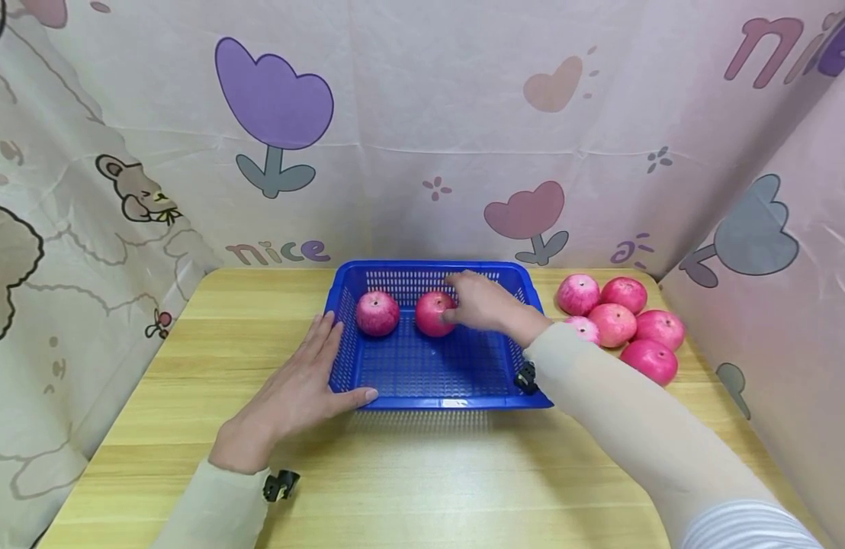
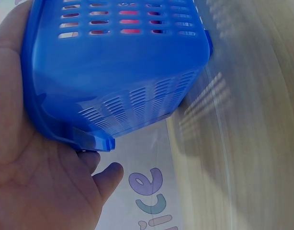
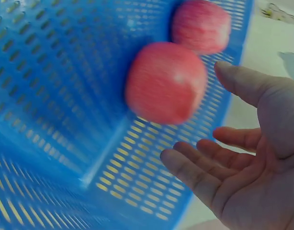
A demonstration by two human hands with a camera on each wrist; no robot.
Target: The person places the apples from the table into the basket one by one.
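Note:
A blue plastic basket (image 1: 422, 402) sits on the table with two red apples inside. One apple (image 1: 377, 313) lies toward its left wall. The other apple (image 1: 433, 313) is near the middle, close to my right hand (image 1: 486, 303). In the right wrist view, that hand (image 3: 243, 163) has its fingers spread, with a gap between the fingertips and the nearer apple (image 3: 166, 84). My left hand (image 1: 295, 393) rests against the basket's left rim, thumb at the front corner and fingers extended along the side. Its palm (image 2: 37, 177) shows beside the rim in the left wrist view.
To the right of the basket lies a group of several red apples (image 1: 613, 325), partly behind my right forearm. The wooden table (image 1: 422, 480) extends in front of the basket. A printed cloth (image 1: 409, 99) hangs behind and at both sides.

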